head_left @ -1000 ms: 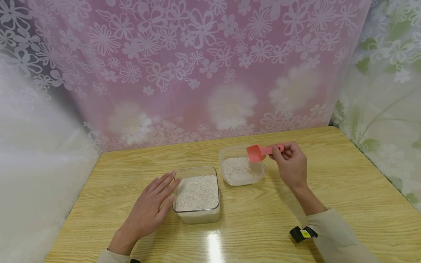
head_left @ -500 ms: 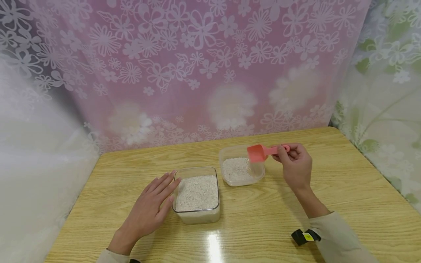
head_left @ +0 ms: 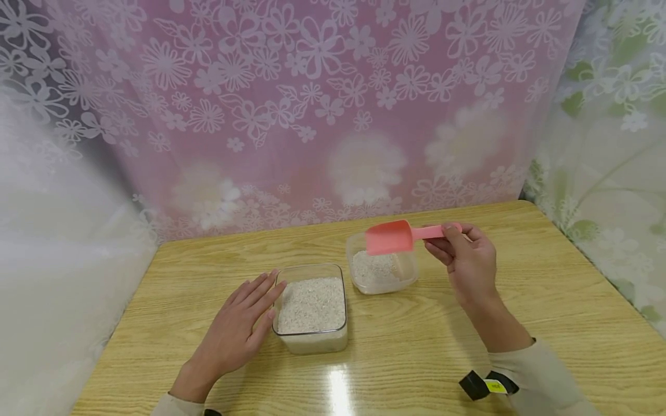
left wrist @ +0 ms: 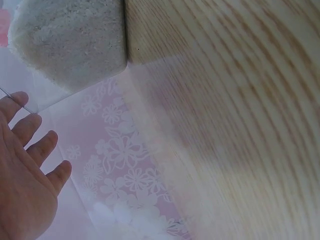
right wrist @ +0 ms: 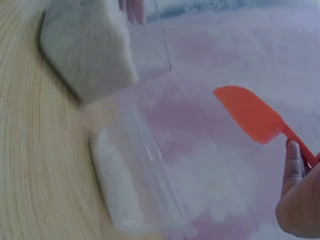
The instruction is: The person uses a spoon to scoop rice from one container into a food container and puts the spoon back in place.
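A pink scoop (head_left: 390, 238) hangs over the small clear plastic container (head_left: 385, 288), its handle pinched between the thumb and fingers of my right hand (head_left: 472, 266). In the right wrist view the orange-looking scoop (right wrist: 250, 114) is seen from its side, well above both containers. A shallow layer of rice (head_left: 370, 270) lies in the plastic container, partly hidden by the scoop. My left hand (head_left: 231, 329) has its fingers extended, fingertips at the left rim of the square glass container (head_left: 317, 345). Rice (head_left: 312, 303) fills much of that container.
Both containers stand on a wood-grain table (head_left: 416, 358), the plastic one behind and right of the glass one. A pink flowered curtain (head_left: 291, 133) hangs behind the table, with pale sheets at either side. A black strap with a yellow label (head_left: 494, 386) is at the right sleeve.
The scoop has turned and swung left, so more of its side shows and it covers more of the plastic container. My right wrist has shifted slightly right. The left hand stays put.
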Demonstrator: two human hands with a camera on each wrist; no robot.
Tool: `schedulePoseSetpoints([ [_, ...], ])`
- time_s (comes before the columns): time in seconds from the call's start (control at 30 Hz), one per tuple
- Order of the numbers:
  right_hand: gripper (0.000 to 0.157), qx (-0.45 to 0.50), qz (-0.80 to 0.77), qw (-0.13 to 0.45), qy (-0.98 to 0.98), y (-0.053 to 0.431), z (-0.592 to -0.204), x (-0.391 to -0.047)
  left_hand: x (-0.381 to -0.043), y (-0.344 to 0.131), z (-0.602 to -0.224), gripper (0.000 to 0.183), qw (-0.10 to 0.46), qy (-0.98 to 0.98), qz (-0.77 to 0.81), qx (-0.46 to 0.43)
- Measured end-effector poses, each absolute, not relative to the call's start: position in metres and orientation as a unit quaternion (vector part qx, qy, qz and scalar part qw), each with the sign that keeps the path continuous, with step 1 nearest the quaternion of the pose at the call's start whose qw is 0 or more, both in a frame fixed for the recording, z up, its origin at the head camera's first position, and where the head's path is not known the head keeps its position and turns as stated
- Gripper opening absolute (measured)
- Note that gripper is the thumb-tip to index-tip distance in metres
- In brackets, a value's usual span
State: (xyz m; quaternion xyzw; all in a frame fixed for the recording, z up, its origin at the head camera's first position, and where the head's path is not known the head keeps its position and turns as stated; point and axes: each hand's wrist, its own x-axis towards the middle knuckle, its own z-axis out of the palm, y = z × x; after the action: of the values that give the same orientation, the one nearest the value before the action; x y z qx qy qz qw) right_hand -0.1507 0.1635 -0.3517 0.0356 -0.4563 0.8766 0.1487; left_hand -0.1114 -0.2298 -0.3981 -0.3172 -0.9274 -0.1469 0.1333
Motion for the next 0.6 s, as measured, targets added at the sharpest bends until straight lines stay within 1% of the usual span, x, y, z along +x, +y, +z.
schedulePoseSetpoints([
  [0.13,0.011,0.055,0.875,0.106,-0.469,0.15,-0.345,-0.143,-0.111,-0.23,-0.397,0.052,0.126,-0.929,-0.144,-0.316],
  [0.37,0.014,0.069,0.867,0.048,-0.492,0.129,-0.341,-0.134,-0.111,-0.23,-0.396,0.049,0.127,-0.929,-0.141,-0.317],
  [0.47,0.015,0.07,0.855,0.034,-0.514,0.121,-0.342,-0.132,-0.111,-0.23,-0.396,0.048,0.125,-0.93,-0.14,-0.316],
  [0.6,0.021,0.072,0.823,0.027,-0.563,0.11,-0.345,-0.129,-0.11,-0.23,-0.396,0.048,0.122,-0.931,-0.14,-0.315],
])
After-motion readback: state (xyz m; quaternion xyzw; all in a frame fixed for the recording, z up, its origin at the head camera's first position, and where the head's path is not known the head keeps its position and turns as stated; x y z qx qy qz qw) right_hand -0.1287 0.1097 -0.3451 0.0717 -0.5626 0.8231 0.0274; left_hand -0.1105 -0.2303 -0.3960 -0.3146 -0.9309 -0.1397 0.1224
